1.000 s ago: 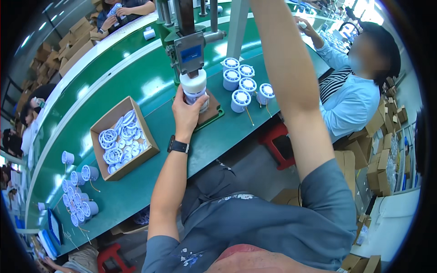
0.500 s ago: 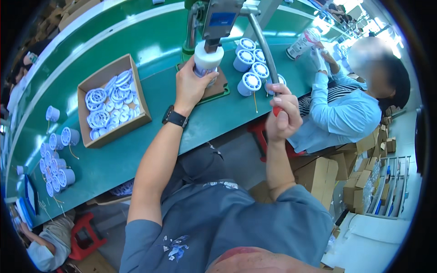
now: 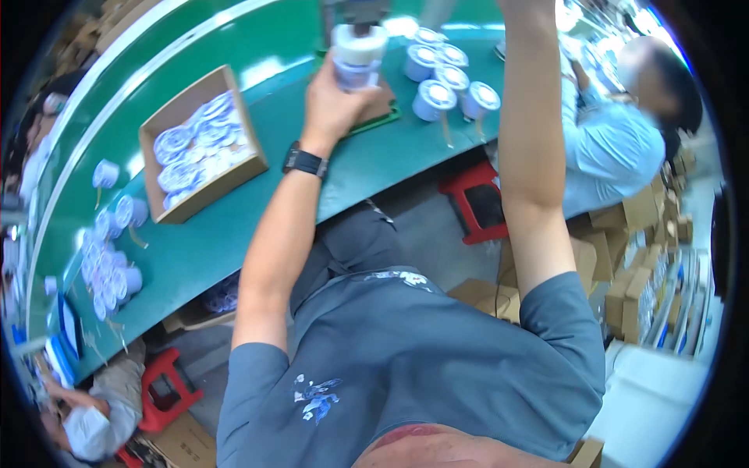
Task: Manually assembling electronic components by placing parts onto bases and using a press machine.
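Observation:
My left hand is wrapped around a pale lavender plastic cylinder on the base plate of a bench press. A thick white round piece sits on top of the cylinder, under the press ram. The picture is smeared here, so I cannot tell whether ram and white piece touch. My right arm stretches up to the upper edge. Only the base of my right hand shows there; its fingers and anything in them are cut off.
Left of the press stands a cardboard box of flat white rings and discs. Several lavender cylinders with wire leads stand right of the press, more at far left. A co-worker in light blue sits at right, near a red stool.
My right hand has gone from the red-ended lever grip, low at right, up to the upper edge. My left hand still grips the cylinder. The whole view has shifted somewhat.

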`<action>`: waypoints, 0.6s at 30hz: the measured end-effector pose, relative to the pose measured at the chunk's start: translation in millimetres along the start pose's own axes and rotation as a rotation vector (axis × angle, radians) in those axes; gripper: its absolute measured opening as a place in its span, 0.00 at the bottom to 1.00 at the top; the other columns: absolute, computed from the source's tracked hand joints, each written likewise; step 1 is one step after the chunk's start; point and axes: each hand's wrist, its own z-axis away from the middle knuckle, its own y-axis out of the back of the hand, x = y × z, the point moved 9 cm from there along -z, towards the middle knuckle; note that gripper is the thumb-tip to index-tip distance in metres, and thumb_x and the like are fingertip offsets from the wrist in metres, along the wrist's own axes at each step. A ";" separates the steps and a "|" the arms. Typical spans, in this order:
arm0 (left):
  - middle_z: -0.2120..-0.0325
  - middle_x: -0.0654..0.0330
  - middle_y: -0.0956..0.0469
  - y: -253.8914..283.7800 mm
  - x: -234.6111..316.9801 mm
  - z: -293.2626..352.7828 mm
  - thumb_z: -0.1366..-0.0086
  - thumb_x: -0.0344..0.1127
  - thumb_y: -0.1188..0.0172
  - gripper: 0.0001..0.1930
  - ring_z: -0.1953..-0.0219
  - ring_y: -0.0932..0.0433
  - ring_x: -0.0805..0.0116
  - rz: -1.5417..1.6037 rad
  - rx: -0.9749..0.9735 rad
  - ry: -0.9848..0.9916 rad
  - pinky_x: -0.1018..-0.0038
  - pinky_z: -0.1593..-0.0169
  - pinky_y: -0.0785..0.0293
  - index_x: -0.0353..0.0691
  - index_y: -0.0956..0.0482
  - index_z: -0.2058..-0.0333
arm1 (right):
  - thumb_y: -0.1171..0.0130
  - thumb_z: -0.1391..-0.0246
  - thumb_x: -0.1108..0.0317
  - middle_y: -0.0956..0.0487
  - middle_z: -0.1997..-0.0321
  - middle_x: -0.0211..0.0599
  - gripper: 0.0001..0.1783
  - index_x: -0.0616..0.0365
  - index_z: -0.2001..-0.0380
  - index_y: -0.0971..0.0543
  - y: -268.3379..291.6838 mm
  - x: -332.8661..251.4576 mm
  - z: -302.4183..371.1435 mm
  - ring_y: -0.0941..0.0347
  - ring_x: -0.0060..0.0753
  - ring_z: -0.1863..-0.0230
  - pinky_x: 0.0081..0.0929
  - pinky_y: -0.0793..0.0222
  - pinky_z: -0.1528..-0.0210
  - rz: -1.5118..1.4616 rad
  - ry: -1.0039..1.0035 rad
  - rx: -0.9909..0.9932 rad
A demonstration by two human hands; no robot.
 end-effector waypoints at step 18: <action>0.39 0.47 0.31 459.9 -110.1 -37.6 0.51 0.27 0.34 0.36 0.36 0.33 0.51 -1.285 -0.157 0.492 0.65 0.34 0.37 0.41 0.30 0.40 | 0.34 0.54 0.74 0.26 0.46 0.51 0.48 0.58 0.32 0.47 12.8 103.0 217.7 0.25 0.43 0.47 0.36 0.31 0.44 0.334 -0.505 -0.162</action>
